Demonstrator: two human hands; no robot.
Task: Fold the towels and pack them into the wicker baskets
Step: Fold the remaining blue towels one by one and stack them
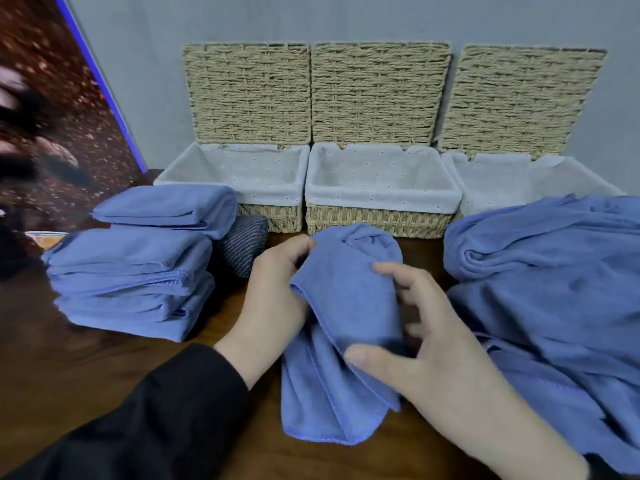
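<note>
Towel (346, 306) bunched between left hand (273, 292) and right hand (426, 341), both gripping.

Grey wall (346, 19) behind dark wooden table (86, 368)

There are three wicker baskets (273, 188) (381, 202) (519, 181), each with its lid up. One stack of folded blue towels (138, 271) sits at the left, too close together to count. One blue towel (346, 306) is in two hands (277, 299) (433, 341). One heap of loose towels (554, 289) lies at the right.
</note>
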